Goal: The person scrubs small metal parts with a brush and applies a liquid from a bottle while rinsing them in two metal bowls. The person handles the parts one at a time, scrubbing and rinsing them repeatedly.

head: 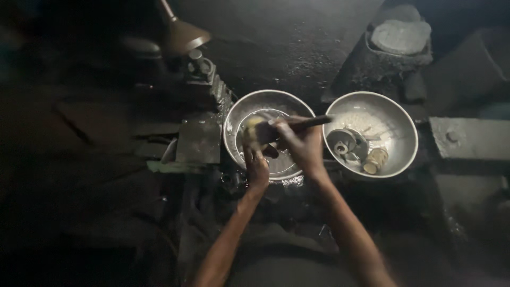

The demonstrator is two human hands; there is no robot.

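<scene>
- A brush (291, 126) with a dark handle lies nearly level over the left metal bowl (239, 114), handle end pointing right, pale bristle head at the left.
- A small dark part (264, 143) sits just beneath the bristles, mostly hidden and blurred.

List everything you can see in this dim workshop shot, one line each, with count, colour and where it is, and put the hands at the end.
left bowl: one, silver metal, centre, under both hands
right bowl: one, silver metal, right of the left bowl
metal parts: several, grey and brass-coloured, inside the right bowl
brush: one, dark handle with pale bristles, over the left bowl
round part: one, yellowish, over the left bowl, partly hidden
machine block: one, dark metal, left of the left bowl
round slab: one, grey, top right
left hand: one, holds the round part
right hand: one, grips the brush
</scene>
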